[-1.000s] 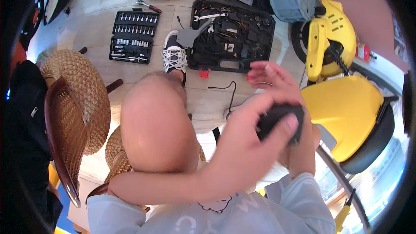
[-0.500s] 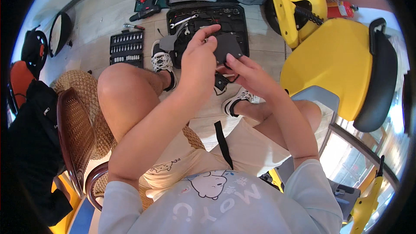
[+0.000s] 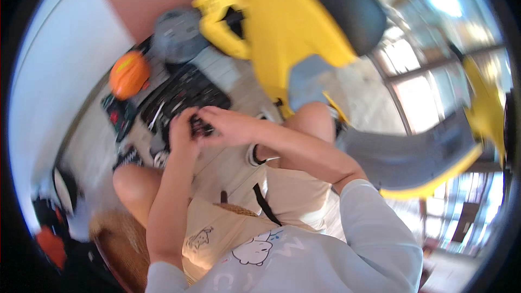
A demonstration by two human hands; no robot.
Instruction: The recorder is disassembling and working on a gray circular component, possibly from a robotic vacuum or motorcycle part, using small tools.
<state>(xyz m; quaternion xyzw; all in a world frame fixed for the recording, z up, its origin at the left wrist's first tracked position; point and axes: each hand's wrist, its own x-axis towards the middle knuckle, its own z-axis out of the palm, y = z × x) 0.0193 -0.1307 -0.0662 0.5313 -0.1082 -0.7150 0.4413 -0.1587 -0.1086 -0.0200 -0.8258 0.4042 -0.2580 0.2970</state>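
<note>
Both hands meet in front of my knees around a small dark boxy part [image 3: 200,126], smeared by motion. My left hand [image 3: 183,134] grips it from the left, fingers curled. My right hand [image 3: 230,126] closes on it from the right, its fingertips at the top edge. The hands cover much of the part, and its kind cannot be made out. Just beyond them on the floor lies an open black tool case [image 3: 203,87] with tools in it, blurred.
A yellow scooter-like body [image 3: 277,21] with a black seat [image 3: 347,11] stands ahead to the right. An orange rounded object [image 3: 129,75] and a grey drum-shaped piece [image 3: 178,35] sit beyond the case. A wicker chair [image 3: 122,244] is at my left.
My view has swung to the right, so the case and floor items appear farther left. The part's flat grey face, seen before, is turned or covered now, and both hands have closed around it.
</note>
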